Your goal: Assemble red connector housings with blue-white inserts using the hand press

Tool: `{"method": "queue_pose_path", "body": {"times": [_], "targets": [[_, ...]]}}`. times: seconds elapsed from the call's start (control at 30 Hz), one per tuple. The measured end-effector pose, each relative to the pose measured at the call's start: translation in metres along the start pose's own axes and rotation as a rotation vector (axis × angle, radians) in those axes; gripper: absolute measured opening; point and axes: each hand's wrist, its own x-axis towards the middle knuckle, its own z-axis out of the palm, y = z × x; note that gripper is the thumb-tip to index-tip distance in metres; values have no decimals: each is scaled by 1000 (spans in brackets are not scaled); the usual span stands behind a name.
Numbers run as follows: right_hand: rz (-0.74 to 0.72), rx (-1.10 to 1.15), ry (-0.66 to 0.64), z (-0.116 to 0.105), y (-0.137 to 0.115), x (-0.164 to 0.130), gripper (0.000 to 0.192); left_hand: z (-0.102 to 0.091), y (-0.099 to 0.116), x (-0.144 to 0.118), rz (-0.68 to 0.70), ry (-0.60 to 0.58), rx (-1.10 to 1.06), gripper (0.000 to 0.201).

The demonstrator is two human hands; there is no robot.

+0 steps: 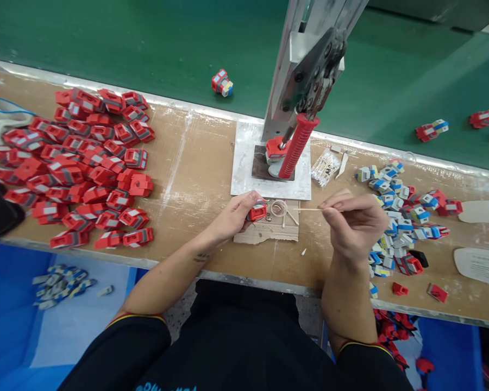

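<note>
My left hand (234, 214) grips a small red toy part (257, 211) over a scrap of cardboard (269, 231) at the bench's front. My right hand (352, 220) pinches a thin wooden stick (307, 209) that points left toward a small white glue ring (277, 208) on the cardboard. Behind them stands a hand press with a red-gripped lever (297, 145). Another red part (275, 147) sits on the press base, on a white plate (244, 168).
A big heap of red parts (81, 163) covers the bench's left. Blue, grey and red pieces (399, 217) lie at the right. A bundle of sticks (325, 167) lies beside the press. The green conveyor (146, 49) behind carries assembled toys (222, 83). Blue bins (32, 304) sit below.
</note>
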Motion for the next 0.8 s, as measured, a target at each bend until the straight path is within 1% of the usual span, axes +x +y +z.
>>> {"method": "queue_pose_path", "body": {"times": [0.03, 0.07, 0.13, 0.2, 0.23, 0.27, 0.3, 0.33, 0.4, 0.43, 0.47, 0.5, 0.53, 0.57, 0.63, 0.7, 0.77, 0.8], "targets": [[-4, -51, -28, -2, 2, 1, 13, 0, 1, 0, -7, 2, -11, 74], [-1, -120, -96, -3, 5, 1, 13, 0, 1, -1, -15, 2, -24, 73], [17, -278, -304, 1, 10, 0, 13, 0, 1, -1, -36, 2, -52, 72], [31, -364, -492, 5, 15, -1, 10, -2, 0, -1, -46, 0, -84, 72], [37, -368, -535, 4, 17, 0, 7, -3, 0, 0, -44, 2, -103, 72], [47, -360, -527, -1, 19, 1, 9, -4, 0, 1, -39, 9, -126, 72], [53, -356, -457, -10, 20, 3, 15, -5, 1, 1, -33, 22, -152, 71], [52, -368, -332, -22, 21, 6, 21, -7, 1, 2, -29, 41, -180, 71], [45, -470, -9, -57, 21, 13, 29, -8, 4, 4, -33, 84, -232, 71], [59, -557, 114, -75, 22, 17, 29, -8, 5, 4, -36, 98, -256, 71], [96, -667, 166, -92, 24, 21, 26, -9, 6, 4, -37, 107, -277, 71], [145, -791, 149, -106, 27, 25, 22, -8, 7, 4, -37, 111, -297, 70], [198, -919, 76, -118, 32, 30, 17, -8, 8, 3, -37, 107, -314, 69], [242, -1037, -30, -125, 39, 36, 15, -8, 8, 3, -38, 101, -327, 68], [289, -1212, -249, -130, 56, 49, 22, -8, 6, 3, -46, 86, -343, 64], [316, -1268, -416, -128, 73, 63, 26, -8, 3, 4, -46, 69, -352, 61], [331, -1244, -509, -125, 83, 75, 20, -9, 0, 6, -30, 61, -377, 58], [330, -1225, -542, -124, 84, 79, 17, -9, -1, 7, -20, 60, -397, 55]]}}
